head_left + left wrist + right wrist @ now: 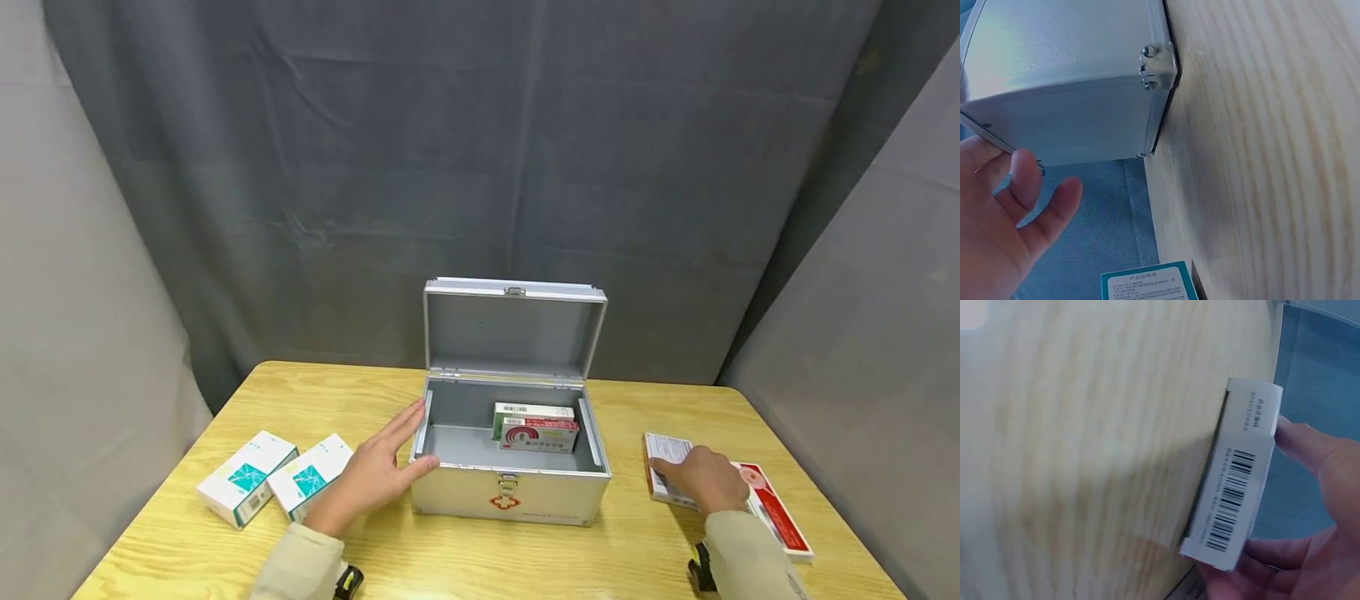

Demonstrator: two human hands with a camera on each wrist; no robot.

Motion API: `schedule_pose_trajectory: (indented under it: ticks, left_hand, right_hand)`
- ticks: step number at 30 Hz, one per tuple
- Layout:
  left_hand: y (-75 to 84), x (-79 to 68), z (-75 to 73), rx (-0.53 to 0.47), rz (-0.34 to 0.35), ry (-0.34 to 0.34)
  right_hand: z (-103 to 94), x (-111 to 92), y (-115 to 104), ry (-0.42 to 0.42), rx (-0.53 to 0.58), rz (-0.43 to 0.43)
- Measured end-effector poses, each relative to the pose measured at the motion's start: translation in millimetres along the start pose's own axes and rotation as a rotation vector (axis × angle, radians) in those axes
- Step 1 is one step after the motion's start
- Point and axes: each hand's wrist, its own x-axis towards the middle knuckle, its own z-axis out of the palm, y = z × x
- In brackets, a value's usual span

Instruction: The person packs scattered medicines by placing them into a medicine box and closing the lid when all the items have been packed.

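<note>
A silver metal first-aid case [465, 493] stands on the table with its lid [513, 333] raised. My left hand [375, 475] rests with extended fingers at the case's left rim; in the left wrist view its fingertips [1025, 165] overlap the case edge. Two medicine boxes, a red-and-white one [540, 437] and a green-and-white one [534, 409], stand inside toward the right. Right of the case, my right hand [708, 479] grips a white medicine box [670, 447] between thumb and fingers. Its barcode end [1229, 500] faces the right wrist camera, close over the wood.
Two white-and-teal medicine boxes lie on the left of the table, one farther left [247, 477] and one [309, 477] beside my left forearm. A flat red-and-white box [780, 515] lies partly behind my right hand. Grey curtains [375, 183] hang around the wooden table [645, 558].
</note>
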Motion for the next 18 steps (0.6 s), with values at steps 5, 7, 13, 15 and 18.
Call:
schedule_pose_trajectory:
  ticks: [5,7,13,15,18]
  left_hand:
    - [-1.5,-1.9,0.2,0.008,-0.012,0.008]
    - [-1.4,-1.7,0.2,0.008,-0.012,0.016]
    - [-0.6,-0.4,-0.3,0.004,-0.001,0.011]
    - [-0.6,-0.4,0.0,0.008,0.006,0.007]
    - [-0.4,-0.6,0.9,0.013,0.015,0.007]
  right_hand:
    - [3.8,-2,-2,0.067,0.029,-0.002]
    - [4.2,-2,-4,0.103,0.046,-0.014]
    - [9.3,-2,-7,0.216,0.083,-0.043]
    - [11.7,-3,-8,0.240,0.101,-0.054]
    - [15.5,-2,-7,0.280,0.126,-0.091]
